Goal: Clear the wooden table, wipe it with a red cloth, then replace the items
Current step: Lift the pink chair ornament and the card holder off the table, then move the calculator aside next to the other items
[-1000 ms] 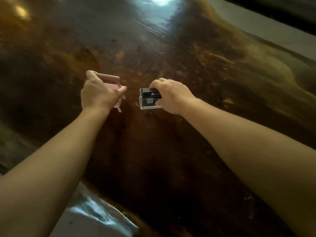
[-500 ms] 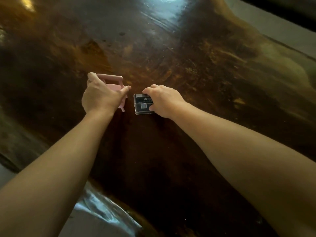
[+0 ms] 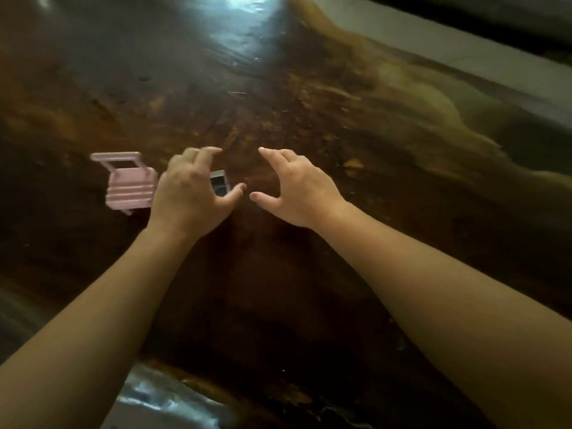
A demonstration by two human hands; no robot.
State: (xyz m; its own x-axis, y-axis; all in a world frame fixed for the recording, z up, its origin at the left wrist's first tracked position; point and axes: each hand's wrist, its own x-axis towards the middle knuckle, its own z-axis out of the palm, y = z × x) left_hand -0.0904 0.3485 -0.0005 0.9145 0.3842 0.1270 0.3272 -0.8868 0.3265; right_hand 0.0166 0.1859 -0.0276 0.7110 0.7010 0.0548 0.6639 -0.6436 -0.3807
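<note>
We judged the replacing stage well along: a pink ribbed toy chair (image 3: 130,187) sat left of centre on the glossy, dark wooden table (image 3: 309,289), and a small clear-cased box (image 3: 219,183) lay just behind our left hand (image 3: 192,193). Both the left and right hand (image 3: 297,190) hovered spread and empty. No red cloth showed.

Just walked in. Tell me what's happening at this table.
A person leans over a dark wooden table with both arms stretched out. Both hands are open and hold nothing. The left hand hovers in front of a small dark box with a clear case, partly hiding it. A little pink stand rests on the table to the left. The right hand hangs with fingers spread over bare wood. No cloth is in view.
</note>
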